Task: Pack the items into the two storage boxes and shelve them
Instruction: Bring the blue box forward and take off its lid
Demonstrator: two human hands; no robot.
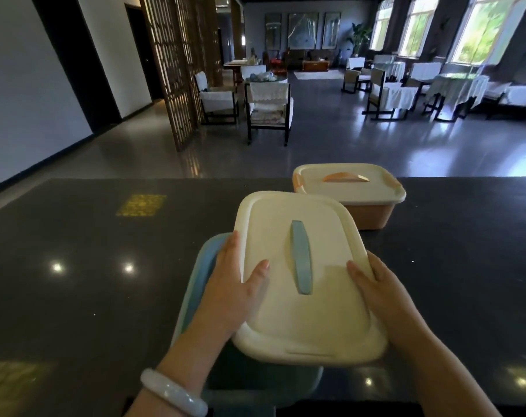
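At the near edge of the dark counter [75, 281] sat the blue box [201, 272], its top uncovered along the left and near sides. Above it both hands held the cream lid [303, 296] with its blue handle [300, 257], the lid sitting askew over the box and shifted to the right. The left hand [234, 284] gripped the lid's left edge, thumb lying on top and fingers curled round the rim; a pale bangle [172, 392] circled that wrist. The right hand [379, 290] clasped the right edge the same way, thumb on top. Just beyond, touching or nearly touching the lid's far corner, stood the orange box [373, 215], closed under its own cream lid [346, 182] with an orange handle. Farther off, chairs [267, 109] and cloth-covered tables [457, 85] filled the room under bright windows [484, 28].
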